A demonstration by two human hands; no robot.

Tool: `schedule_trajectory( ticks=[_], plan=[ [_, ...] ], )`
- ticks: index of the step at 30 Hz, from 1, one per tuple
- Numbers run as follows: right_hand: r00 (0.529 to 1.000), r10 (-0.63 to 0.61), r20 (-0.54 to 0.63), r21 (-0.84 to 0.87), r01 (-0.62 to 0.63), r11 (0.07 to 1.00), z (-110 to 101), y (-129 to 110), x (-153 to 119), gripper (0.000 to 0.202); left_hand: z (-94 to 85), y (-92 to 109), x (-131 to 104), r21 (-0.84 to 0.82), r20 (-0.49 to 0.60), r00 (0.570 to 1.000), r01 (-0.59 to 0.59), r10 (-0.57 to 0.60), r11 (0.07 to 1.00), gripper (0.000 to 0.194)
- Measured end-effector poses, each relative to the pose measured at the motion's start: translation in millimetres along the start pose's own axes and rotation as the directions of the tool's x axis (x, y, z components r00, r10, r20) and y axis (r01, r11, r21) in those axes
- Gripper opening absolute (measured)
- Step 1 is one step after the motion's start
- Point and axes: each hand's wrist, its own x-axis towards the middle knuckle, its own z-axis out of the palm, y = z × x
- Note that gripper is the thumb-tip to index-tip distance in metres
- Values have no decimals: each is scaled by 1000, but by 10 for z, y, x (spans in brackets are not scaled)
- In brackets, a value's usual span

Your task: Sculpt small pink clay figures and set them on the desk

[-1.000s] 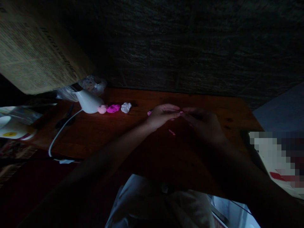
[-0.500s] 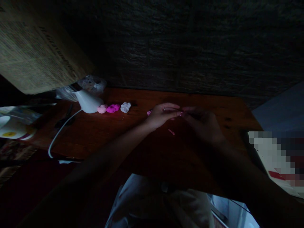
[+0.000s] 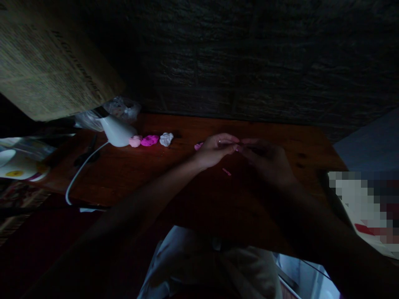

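Over the middle of the wooden table, my left hand [image 3: 215, 153] pinches a small pink piece [image 3: 237, 148] between thumb and fingers. My right hand [image 3: 269, 160] meets it from the right, its closed fingertips on the same piece. A pink lump [image 3: 198, 146] lies partly hidden behind my left hand. On the table just below the hands is a thin pink strip [image 3: 226, 171]. Farther left, a pale pink lump [image 3: 135, 141], a bright magenta lump [image 3: 150, 140] and a white lump [image 3: 166, 139] sit in a row.
A white lamp base [image 3: 116, 132] with a cable [image 3: 75, 178] stands at the left under a newsprint-patterned shade [image 3: 52, 62]. Dark scissors [image 3: 88, 154] and a white cup [image 3: 18, 166] are at far left. A brick wall [image 3: 224, 62] rises behind the table [image 3: 131, 182].
The view has shifted slightly. Both hands stay together at the small pink piece, with only a slight change in the fingers.
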Motion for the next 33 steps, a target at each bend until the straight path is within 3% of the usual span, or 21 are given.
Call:
schedule_trajectory(
  ticks=[10, 25, 33],
  plan=[
    [999, 30, 42, 21, -30, 999, 13, 1, 1, 52, 20, -25, 2, 17, 11, 999, -36, 36, 999, 18],
    [1000, 18, 7, 19, -18, 1000, -31, 30, 17, 52, 24, 8, -26, -150, -30, 998, 48, -53, 988, 47],
    [1000, -2, 9, 7, 2, 1000, -20, 32, 8, 52, 24, 35, -29, -137, -66, 994, 81, -90, 987, 46]
  ],
)
